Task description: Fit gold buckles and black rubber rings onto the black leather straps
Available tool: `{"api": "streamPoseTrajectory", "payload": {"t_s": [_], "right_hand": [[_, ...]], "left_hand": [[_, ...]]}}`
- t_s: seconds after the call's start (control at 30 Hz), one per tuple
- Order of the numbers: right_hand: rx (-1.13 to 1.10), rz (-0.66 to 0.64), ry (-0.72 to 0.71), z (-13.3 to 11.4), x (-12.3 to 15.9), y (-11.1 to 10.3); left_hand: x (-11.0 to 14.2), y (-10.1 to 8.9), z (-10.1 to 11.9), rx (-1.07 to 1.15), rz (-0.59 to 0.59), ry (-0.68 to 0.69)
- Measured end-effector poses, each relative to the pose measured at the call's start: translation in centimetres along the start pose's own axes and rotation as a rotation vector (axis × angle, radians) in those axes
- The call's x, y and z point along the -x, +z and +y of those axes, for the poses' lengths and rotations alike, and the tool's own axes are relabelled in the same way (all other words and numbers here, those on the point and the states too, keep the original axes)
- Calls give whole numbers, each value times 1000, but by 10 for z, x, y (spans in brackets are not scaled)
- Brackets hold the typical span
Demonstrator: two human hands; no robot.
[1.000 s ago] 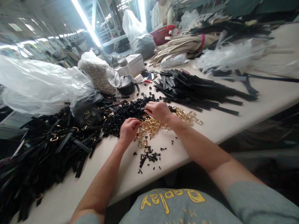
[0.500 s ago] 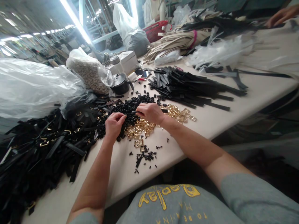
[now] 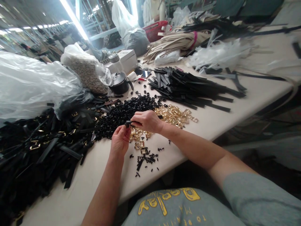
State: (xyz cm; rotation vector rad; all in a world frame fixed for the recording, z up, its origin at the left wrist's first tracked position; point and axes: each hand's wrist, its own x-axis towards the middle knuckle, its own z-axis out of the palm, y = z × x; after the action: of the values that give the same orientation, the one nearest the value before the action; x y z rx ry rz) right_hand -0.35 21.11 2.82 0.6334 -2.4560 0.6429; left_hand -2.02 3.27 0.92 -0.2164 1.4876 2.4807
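Observation:
My right hand (image 3: 147,121) is closed on a narrow black strap (image 3: 161,117), whose end pokes out past my fingertips toward the left. My left hand (image 3: 120,139) is pinched at that same end, holding a small black loop (image 3: 127,123) against it. Both hands hover over a heap of gold buckles (image 3: 174,114). Just behind them lies a mound of small black loops (image 3: 124,114). Tiny black bits (image 3: 147,158) are scattered on the table in front of my hands.
A pile of loose black straps (image 3: 190,86) lies at the back right. Finished straps with gold buckles (image 3: 42,147) cover the left. Clear plastic bags (image 3: 35,84), a black pot (image 3: 119,83), a white box (image 3: 127,59) and beige strips (image 3: 176,42) crowd the far side of the white table (image 3: 225,119).
My left hand left the gold buckles, reached into the black loops, then came back toward my right hand with a loop. My right hand drew the strap nearer to me.

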Motion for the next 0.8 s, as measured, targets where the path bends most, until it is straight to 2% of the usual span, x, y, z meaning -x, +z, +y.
{"api": "streamPoseTrajectory", "payload": {"t_s": [0.17,0.4,0.8], "right_hand": [[45,-37,-43,-1,1,1],[84,-91,-115,1,2,-4],[38,-79,-12,-8,1,-6]], "left_hand": [[1,1,2,65,16,-22],[0,-5,0,-40,-90,-64],[4,2,-11,103,-85,-61]]}}
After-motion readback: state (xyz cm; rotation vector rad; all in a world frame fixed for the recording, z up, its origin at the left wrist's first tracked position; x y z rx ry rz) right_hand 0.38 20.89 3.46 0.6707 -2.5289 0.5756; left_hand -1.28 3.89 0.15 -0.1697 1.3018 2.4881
